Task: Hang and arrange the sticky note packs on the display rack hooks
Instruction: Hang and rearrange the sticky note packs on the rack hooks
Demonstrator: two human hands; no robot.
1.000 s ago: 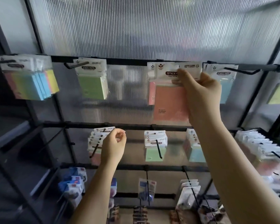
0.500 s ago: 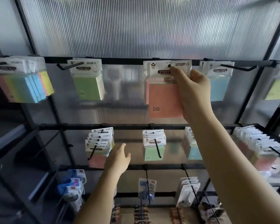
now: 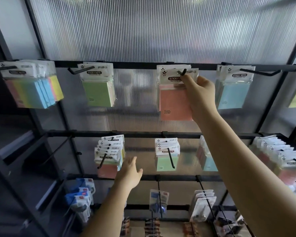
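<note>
Left hand (image 3: 129, 173) dropped, fingers loose, empty | right hand (image 3: 197, 90) pinches orange pack (image 3: 175, 98), header threaded on top-row hook (image 3: 181, 72) | step: seating | next: slide it back, release.

Head view, close, facing rack (image 3: 143, 65)

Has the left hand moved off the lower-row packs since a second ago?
Yes. The left hand dropped down and right, away from the stacked packs, now open below them.

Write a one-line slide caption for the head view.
Right hand holds an orange pack on a top-row hook; left hand reaches, open, toward the lower packs.
</note>
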